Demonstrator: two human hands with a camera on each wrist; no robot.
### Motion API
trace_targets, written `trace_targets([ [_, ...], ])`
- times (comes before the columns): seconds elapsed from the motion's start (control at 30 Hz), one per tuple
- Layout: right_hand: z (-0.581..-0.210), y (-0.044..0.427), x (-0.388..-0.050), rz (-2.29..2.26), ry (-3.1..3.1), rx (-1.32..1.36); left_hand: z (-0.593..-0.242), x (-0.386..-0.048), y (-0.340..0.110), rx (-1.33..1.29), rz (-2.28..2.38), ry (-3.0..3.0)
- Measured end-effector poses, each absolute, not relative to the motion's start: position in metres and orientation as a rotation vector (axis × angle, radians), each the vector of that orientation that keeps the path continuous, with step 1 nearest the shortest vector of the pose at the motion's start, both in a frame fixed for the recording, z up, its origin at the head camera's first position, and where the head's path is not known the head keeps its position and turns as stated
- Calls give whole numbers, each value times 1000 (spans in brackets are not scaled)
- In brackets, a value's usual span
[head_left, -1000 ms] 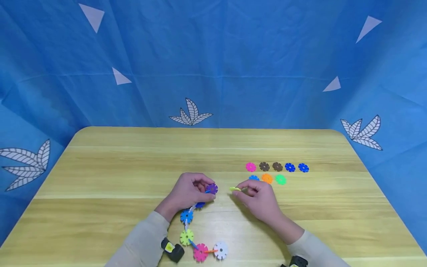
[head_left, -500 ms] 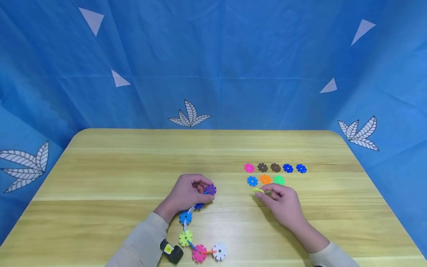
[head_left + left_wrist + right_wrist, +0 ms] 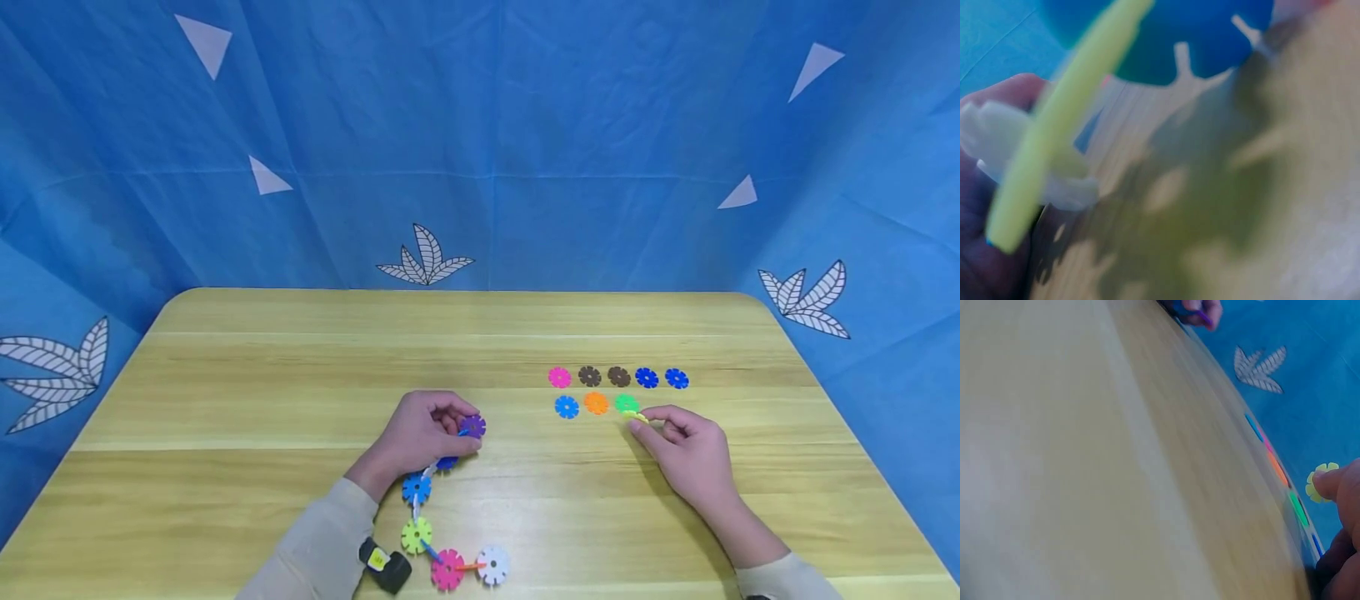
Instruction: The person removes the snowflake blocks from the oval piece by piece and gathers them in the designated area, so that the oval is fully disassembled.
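My left hand [image 3: 423,433] grips the upper end of a chain of notched plastic discs, beside a purple disc [image 3: 476,427]. From there the chain curves down through a light blue disc [image 3: 417,488], a yellow-green disc [image 3: 417,536] and a pink disc [image 3: 447,570] to a white disc [image 3: 493,566]. Smaller discs seen edge-on link them. Off to the right, my right hand [image 3: 690,457] pinches a loose yellow disc [image 3: 636,417] between thumb and forefinger, just in front of a green disc [image 3: 626,402]. The right wrist view also has this yellow disc [image 3: 1314,491] at the fingertips.
Loose discs lie in two rows at the right: pink [image 3: 559,377], two brown [image 3: 589,377] and two dark blue [image 3: 647,377] behind, light blue [image 3: 567,407] and orange [image 3: 596,403] in front. A blue curtain [image 3: 495,150] hangs behind the wooden table [image 3: 300,350].
My right hand has moved right with the yellow disc, away from the left hand and toward the green disc. The left hand keeps its grip on the chain in the same place.
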State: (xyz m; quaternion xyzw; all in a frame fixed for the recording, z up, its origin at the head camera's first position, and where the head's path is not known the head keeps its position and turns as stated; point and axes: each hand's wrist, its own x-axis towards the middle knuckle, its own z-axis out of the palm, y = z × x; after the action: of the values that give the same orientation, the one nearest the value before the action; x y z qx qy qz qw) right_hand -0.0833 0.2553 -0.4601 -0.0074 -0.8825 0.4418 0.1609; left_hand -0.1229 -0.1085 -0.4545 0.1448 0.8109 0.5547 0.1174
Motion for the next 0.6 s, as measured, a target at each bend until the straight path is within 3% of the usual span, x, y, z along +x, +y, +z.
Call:
trace_targets([
  [0.6,-450,292,-99,1114,-2770,-141,-454,-124,-108,428,1637,2342],
])
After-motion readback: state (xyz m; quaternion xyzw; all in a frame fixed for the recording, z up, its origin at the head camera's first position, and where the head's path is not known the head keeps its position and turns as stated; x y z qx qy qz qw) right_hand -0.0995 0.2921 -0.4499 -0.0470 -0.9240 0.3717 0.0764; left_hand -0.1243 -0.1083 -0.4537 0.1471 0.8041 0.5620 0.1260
